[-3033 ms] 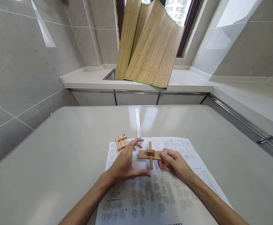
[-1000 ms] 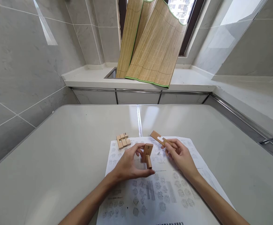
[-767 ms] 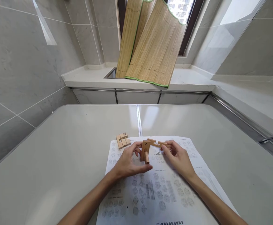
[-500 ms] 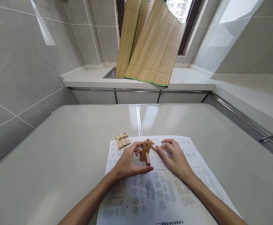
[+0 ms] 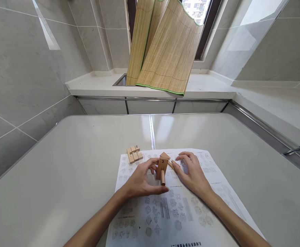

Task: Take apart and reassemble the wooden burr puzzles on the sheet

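Observation:
My left hand (image 5: 142,178) curls around a wooden puzzle piece (image 5: 162,164) marked "2", fingers behind it and thumb below. A short wooden peg (image 5: 163,178) sticks out of its face towards me. Behind it, partly hidden, lie more wooden sticks (image 5: 166,155) in an angled arrangement. My right hand (image 5: 192,173) rests on the paper to the right, fingers bent and apart, with one fingertip at the end of a thin wooden stick (image 5: 170,166); no grip on it shows.
A printed sheet (image 5: 186,212) with puzzle diagrams lies under both hands on the pale table (image 5: 62,164). Wooden blocks (image 5: 134,154) marked "3" sit at its far left corner. Beyond the table are a white ledge (image 5: 93,84) and a bamboo mat (image 5: 167,58) by the window.
The piece marked "2" has tilted more upright and shifted slightly right and towards me in my left hand. My right hand stays nearly still.

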A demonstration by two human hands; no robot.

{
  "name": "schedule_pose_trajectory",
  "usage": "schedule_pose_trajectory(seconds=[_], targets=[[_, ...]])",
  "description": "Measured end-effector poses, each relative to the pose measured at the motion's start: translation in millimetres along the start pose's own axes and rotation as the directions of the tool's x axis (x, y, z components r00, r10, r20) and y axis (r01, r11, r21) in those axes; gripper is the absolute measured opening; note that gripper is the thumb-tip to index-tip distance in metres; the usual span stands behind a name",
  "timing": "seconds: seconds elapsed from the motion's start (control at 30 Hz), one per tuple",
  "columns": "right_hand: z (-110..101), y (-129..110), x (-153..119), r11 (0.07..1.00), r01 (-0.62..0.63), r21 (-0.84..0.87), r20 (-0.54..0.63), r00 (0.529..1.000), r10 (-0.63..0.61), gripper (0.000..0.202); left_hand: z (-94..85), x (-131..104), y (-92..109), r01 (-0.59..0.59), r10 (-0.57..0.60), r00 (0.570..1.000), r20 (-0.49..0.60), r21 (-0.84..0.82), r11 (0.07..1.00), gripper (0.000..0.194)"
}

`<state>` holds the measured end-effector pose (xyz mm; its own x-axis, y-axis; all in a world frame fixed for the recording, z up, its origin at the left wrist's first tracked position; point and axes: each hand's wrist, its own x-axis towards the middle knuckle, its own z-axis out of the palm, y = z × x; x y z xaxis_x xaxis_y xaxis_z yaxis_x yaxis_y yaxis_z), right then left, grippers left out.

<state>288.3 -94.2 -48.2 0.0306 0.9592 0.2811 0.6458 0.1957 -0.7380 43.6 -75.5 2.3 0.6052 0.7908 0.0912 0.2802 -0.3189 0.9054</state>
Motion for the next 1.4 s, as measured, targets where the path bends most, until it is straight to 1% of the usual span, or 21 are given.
schedule_pose_trajectory(seconds=[0.1,0.13,0.2,0.27,0.33,0.4,0.5,0.6,0.77,0.87,0.93,1.0,1.07,1.1,1.2,1.3,1.4], targets=[[-4,-5,0,0.994,0.063,0.088,-0.027,0.998,-0.06,0.025,1.5,1,2,0.002,-0.002,1.0,0.008,-0.034,0.999,0.078],[-6,-8,-1,0.987,0.099,0.123,-0.031,0.995,-0.096,0.029,2.4,1,2,0.002,-0.002,1.0,0.009,-0.052,0.999,0.078],[-9,-13,-3,0.964,0.193,0.184,-0.017,0.981,-0.193,0.045,4.6,0,2,0.001,0.0,1.0,0.016,-0.091,0.996,0.076],[-11,-18,-6,0.932,0.292,0.214,0.033,0.952,-0.306,0.062,7.3,0,4,-0.005,0.009,1.0,0.028,-0.134,0.991,0.074],[-12,-21,-9,0.908,0.354,0.224,0.102,0.918,-0.383,0.071,10.3,0,6,-0.004,0.013,0.999,0.051,-0.173,0.985,0.072],[-11,-21,-11,0.901,0.371,0.226,0.144,0.902,-0.407,0.074,13.3,0,11,0.011,0.006,0.997,0.081,-0.209,0.978,0.069],[-9,-19,-12,0.902,0.354,0.246,0.144,0.907,-0.396,0.078,17.1,-1,15,0.042,-0.01,0.992,0.126,-0.251,0.967,0.061],[-7,-19,-13,0.899,0.326,0.293,0.177,0.905,-0.386,0.08,19.6,-2,14,0.03,0.001,0.992,0.123,-0.255,0.966,0.064],[-6,-21,-13,0.91,0.241,0.338,0.253,0.908,-0.335,0.074,21.6,-3,9,-0.006,0.024,0.997,0.078,-0.223,0.975,0.071],[-6,-22,-12,0.917,0.216,0.335,0.245,0.92,-0.306,0.066,21.8,-3,8,-0.013,0.023,0.999,0.045,-0.205,0.979,0.084],[-6,-21,-11,0.925,0.208,0.317,0.208,0.937,-0.282,0.053,21.5,-3,8,-0.029,0.033,0.999,0.017,-0.204,0.979,0.086],[-6,-20,-10,0.936,0.185,0.298,0.177,0.953,-0.245,0.032,20.8,-3,8,-0.054,0.051,0.998,-0.021,-0.204,0.977,0.082],[-7,-19,-10,0.946,0.171,0.275,0.186,0.956,-0.226,0.011,19.8,-2,6,-0.077,0.062,0.995,-0.076,-0.204,0.976,0.08],[-7,-19,-10,0.95,0.172,0.262,0.207,0.951,-0.23,0.007,19.4,-2,5,-0.083,0.063,0.993,-0.101,-0.204,0.976,0.08],[-8,-18,-11,0.951,0.205,0.23,0.259,0.929,-0.263,0.015,18.7,-2,3,-0.087,0.062,0.99,-0.124,-0.207,0.975,0.079],[-9,-18,-12,0.948,0.227,0.221,0.26,0.924,-0.282,0.019,19.3,-2,2,-0.093,0.072,0.992,-0.108,-0.196,0.976,0.079],[-10,-19,-12,0.944,0.251,0.214,0.25,0.92,-0.302,0.022,20.0,-2,3,-0.111,0.095,0.989,-0.11,-0.151,0.982,0.08]])
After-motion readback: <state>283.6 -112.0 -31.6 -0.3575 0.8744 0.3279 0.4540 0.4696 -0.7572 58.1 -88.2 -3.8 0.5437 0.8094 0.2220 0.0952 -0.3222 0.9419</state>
